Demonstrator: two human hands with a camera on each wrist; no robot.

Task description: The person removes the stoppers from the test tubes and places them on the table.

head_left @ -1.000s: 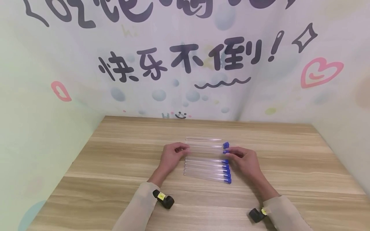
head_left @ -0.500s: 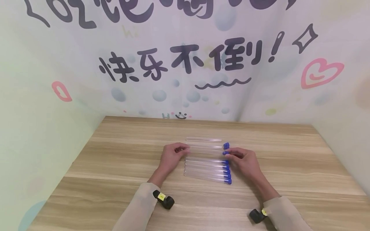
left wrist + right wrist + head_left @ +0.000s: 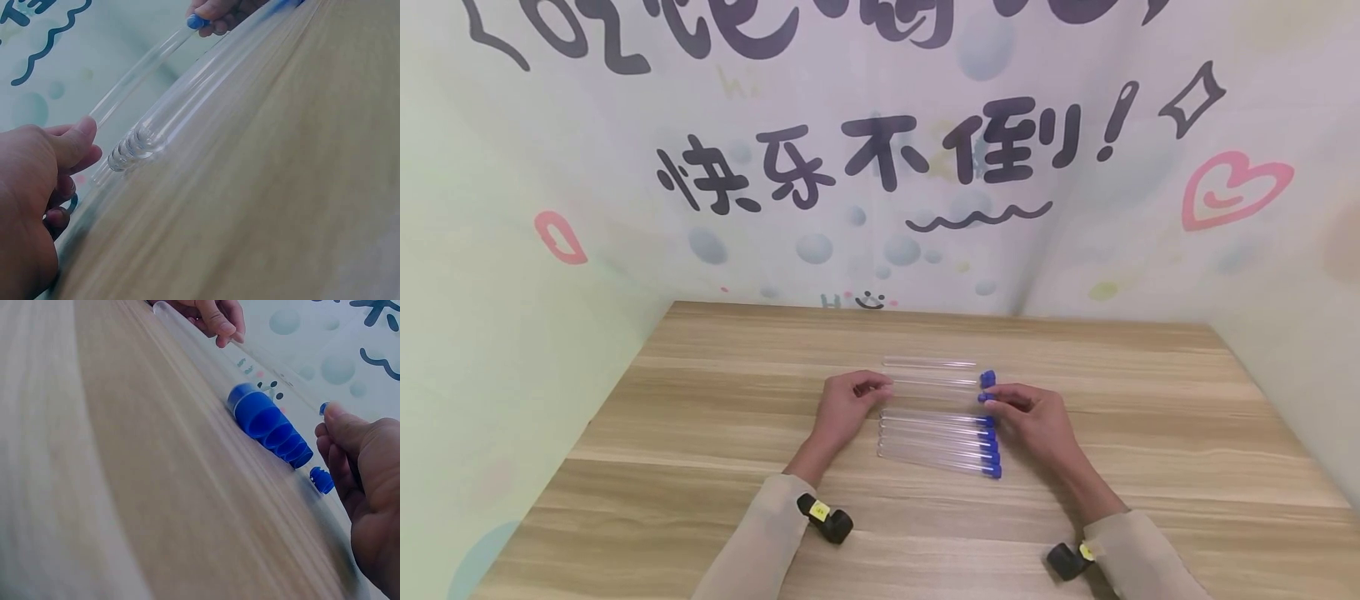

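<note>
My left hand [image 3: 844, 407] pinches the rounded end of a clear test tube [image 3: 140, 74] between thumb and fingers. At the other end, my right hand [image 3: 1037, 418] pinches a small blue cap [image 3: 197, 21] against the tube's mouth; how deep it sits cannot be seen. This tube is raised off the table, as both wrist views show. Just nearer lies a row of several capped test tubes [image 3: 928, 442], side by side with their blue caps [image 3: 259, 415] toward the right hand. Loose blue caps [image 3: 988, 378] lie just beyond the right fingertips.
Farther back on the wooden table [image 3: 737, 342] lie uncapped test tubes [image 3: 928, 362], parallel to the row. A printed cloth [image 3: 775, 258] stands behind the table. Black wrist cameras [image 3: 831, 523] are worn on both sleeves.
</note>
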